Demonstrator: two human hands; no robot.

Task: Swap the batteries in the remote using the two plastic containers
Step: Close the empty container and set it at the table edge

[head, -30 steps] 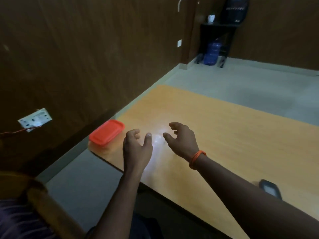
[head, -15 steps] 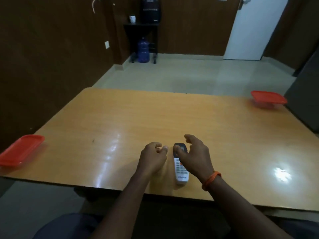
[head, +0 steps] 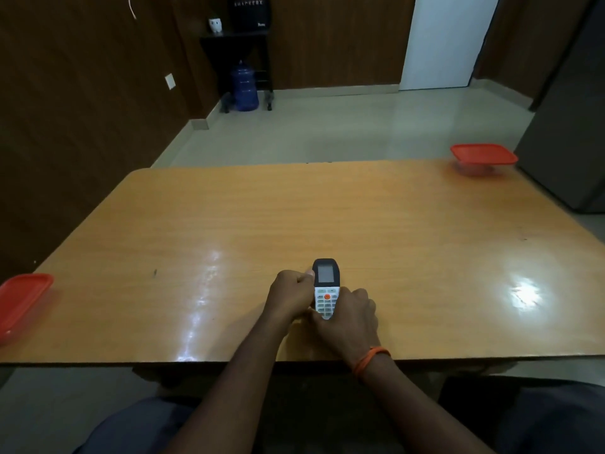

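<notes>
With wide bare bench [head: 229, 224] between the red-lidded containers at its left edge [head: 19, 303] and far right corner [head: 483, 155], the left hand [head: 289, 298] and right hand [head: 348, 317] grip closes on the remote [head: 325, 286] near the front edge.

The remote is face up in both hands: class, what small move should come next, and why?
Probably turn the remote over. Its screen and keypad face up, so the battery cover, presumably on the back, is hidden. The left hand and right hand already grip it, and both red-lidded containers sit shut at the table's far corners.
</notes>
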